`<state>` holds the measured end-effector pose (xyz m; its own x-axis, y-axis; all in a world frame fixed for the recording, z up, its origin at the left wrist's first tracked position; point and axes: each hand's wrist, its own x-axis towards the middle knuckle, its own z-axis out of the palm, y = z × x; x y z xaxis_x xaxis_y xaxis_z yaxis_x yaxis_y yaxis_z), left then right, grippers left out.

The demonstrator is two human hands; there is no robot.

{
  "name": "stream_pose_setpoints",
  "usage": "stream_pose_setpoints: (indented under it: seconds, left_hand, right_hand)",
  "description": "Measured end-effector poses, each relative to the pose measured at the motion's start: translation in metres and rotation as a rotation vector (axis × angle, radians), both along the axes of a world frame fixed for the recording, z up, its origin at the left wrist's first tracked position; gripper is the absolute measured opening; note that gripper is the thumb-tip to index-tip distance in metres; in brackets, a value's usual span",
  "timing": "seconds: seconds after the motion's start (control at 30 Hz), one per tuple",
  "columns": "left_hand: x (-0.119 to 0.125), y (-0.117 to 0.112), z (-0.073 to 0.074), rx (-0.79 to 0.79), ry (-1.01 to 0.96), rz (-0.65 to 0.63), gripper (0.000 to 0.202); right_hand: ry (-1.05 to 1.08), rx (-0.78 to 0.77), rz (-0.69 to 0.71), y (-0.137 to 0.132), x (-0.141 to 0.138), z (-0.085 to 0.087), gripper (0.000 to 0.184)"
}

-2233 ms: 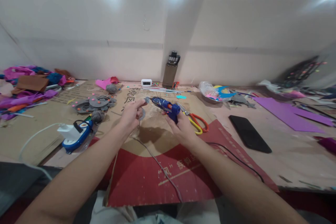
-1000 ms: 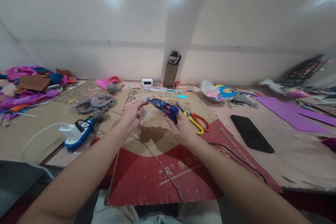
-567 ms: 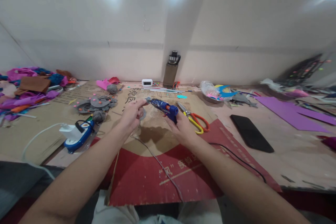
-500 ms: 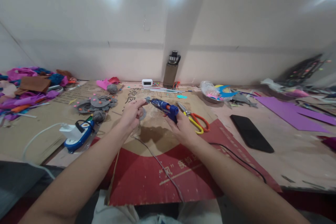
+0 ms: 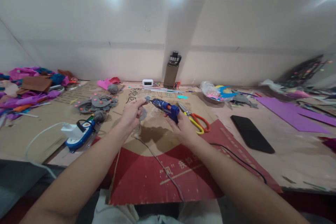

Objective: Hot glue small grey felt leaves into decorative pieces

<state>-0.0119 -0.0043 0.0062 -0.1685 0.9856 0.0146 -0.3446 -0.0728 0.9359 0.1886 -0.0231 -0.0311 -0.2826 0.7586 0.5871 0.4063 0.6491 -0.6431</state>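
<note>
My right hand (image 5: 181,124) grips a blue hot glue gun (image 5: 165,106) whose nozzle points left. At the nozzle's tip is a small grey piece (image 5: 147,99), pinched between the fingertips of my left hand (image 5: 134,112). The piece is too small to name. Under my left hand a round grey disc (image 5: 143,113) shows in part. A grey yarn strand (image 5: 157,161) runs from below my left hand towards my lap. Scissors (image 5: 195,119) with yellow and orange handles lie partly open just right of my right hand.
Cardboard (image 5: 194,182) covers the table in front of me. A power strip (image 5: 80,136), grey felt pieces (image 5: 97,103) and a coloured scrap pile (image 5: 34,87) lie left. A bottle (image 5: 172,71) and a small clock (image 5: 147,83) stand behind. Rightward are a bowl (image 5: 214,98), a phone (image 5: 252,133) and purple sheets (image 5: 291,113).
Both hands keep almost the same pose, the glue gun's nozzle still at the small grey piece. The whole view has shifted very slightly.
</note>
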Motion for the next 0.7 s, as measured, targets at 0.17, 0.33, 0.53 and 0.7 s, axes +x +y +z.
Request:
stream_pose_setpoints:
  seconds: [0.17, 0.33, 0.53, 0.7]
  left_hand:
    - [0.0007, 0.0003, -0.0010, 0.002, 0.010, 0.002, 0.018]
    - [0.0025, -0.0015, 0.0000, 0.011, 0.006, -0.010, 0.019]
    - [-0.0003, 0.0000, -0.0009, 0.018, 0.012, 0.003, 0.019]
    - [0.0026, -0.0019, 0.0005, 0.009, 0.018, 0.006, 0.018]
  right_hand:
    - [0.002, 0.026, 0.004, 0.0003, 0.0005, -0.0007, 0.021]
    - [-0.017, 0.013, 0.004, 0.0003, 0.0004, -0.0002, 0.021]
    - [-0.008, 0.025, -0.006, 0.0002, 0.0006, 0.0004, 0.023]
    - [-0.010, 0.033, -0.012, 0.0004, -0.0006, 0.0000, 0.022]
